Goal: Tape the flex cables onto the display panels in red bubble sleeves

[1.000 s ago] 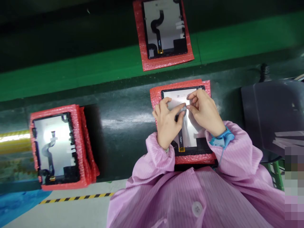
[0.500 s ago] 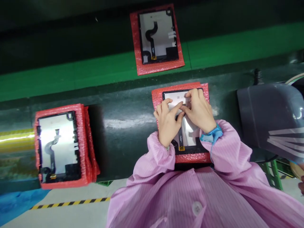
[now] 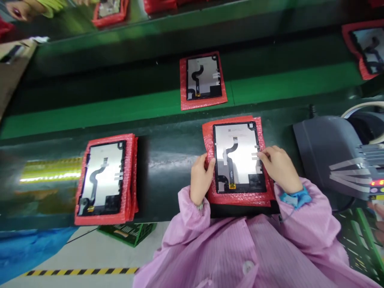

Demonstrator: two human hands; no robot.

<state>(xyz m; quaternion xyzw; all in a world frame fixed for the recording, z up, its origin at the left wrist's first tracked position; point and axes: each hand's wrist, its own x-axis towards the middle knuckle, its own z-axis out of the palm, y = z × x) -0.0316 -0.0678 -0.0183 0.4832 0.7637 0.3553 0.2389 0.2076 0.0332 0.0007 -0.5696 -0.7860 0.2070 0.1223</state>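
Note:
A tablet panel (image 3: pixel 237 158) with a silver back and a black flex cable lies on a red bubble-wrap pad (image 3: pixel 240 198) straight in front of me. My left hand (image 3: pixel 201 176) grips the panel's left edge, fingers curled round it and the pad. My right hand (image 3: pixel 280 164) rests against the panel's right edge, fingers bent and touching the white tape strips there. A blue wrist strap (image 3: pixel 295 197) circles my right wrist. Both sleeves are pink.
Another panel on a stack of red pads (image 3: pixel 105 180) lies to the left. Panels on red pads (image 3: pixel 201 80) ride the green belt (image 3: pixel 120 108) beyond. A grey device with tape strips (image 3: pixel 333 156) stands right. Another person's hand (image 3: pixel 18 10) shows far top left.
Both hands left the middle of the panel, where they pinched near the flex cable, and moved out to its left and right edges. The view tilted up and shows more of the belt.

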